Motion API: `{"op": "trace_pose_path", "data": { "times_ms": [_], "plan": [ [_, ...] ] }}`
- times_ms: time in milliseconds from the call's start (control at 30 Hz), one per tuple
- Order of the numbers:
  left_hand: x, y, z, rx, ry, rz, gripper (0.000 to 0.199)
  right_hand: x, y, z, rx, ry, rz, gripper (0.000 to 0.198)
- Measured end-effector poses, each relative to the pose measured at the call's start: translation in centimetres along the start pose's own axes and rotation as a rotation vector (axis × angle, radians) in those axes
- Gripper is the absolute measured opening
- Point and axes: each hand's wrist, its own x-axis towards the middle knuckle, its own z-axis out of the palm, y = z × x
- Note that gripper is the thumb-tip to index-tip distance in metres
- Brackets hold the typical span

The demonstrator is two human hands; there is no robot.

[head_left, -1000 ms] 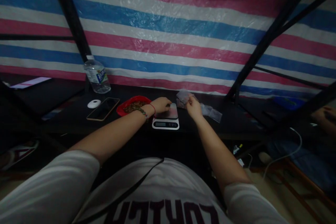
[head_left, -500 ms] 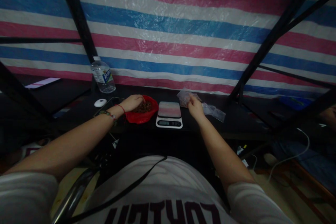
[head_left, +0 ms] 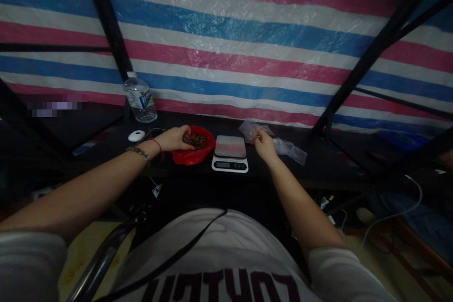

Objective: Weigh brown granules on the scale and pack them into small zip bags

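Observation:
My left hand [head_left: 176, 138] rests over the left rim of a red plastic bag [head_left: 189, 156], thumb and forefinger spread apart. Small brown pieces [head_left: 198, 140] fill the bag's opening, some showing between those fingers; the other fingertips are hidden. My right hand [head_left: 264, 144] is closed on a small clear plastic bag [head_left: 248, 129], with a little brownish matter visible in or behind it. Between my hands stands a white kitchen scale [head_left: 230, 165] with a bare square platform. More clear plastic bags [head_left: 295, 154] lie flat just right of my right hand.
A water bottle [head_left: 140, 99] stands at the back left of the black table [head_left: 208, 125]. A white rounded object [head_left: 136, 135] and a dark phone-like slab [head_left: 153, 133] lie near my left wrist. Black metal posts [head_left: 113, 33] rise on both sides before a striped sheet.
My left hand has drawn back slightly left, its thumb and forefinger spreading, so more brown pieces show. My right hand keeps hold of the clear bag. The view has shifted a little.

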Motion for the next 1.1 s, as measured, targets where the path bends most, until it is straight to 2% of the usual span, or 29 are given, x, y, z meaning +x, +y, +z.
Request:
{"op": "trace_pose_path", "data": {
  "times_ms": [100,300,500,700,900,1100],
  "plan": [
    [0.2,-0.01,-0.39,0.069,-0.024,0.028,0.057,0.02,0.18,0.03,0.017,-0.002,-0.004,0.048],
    [0.5,0.33,-0.8,0.161,-0.065,0.091,0.041,-0.06,-0.14,-0.17,0.037,-0.023,-0.01,0.048],
    [0.53,0.46,-0.73,0.087,-0.07,0.123,0.039,-0.12,-0.42,-0.32,0.026,-0.007,-0.009,0.048],
    [0.33,0.44,-0.77,0.039,-0.067,0.183,0.053,-0.24,-0.61,-0.33,0.043,-0.022,-0.015,0.048],
    [0.1,0.26,-0.64,0.081,0.001,0.125,0.038,-0.29,-0.43,-0.17,0.038,-0.022,-0.014,0.048],
    [0.27,0.23,-0.61,0.083,-0.036,0.186,0.035,-0.16,-0.09,0.01,0.056,-0.042,0.006,0.049]
  ]
}}
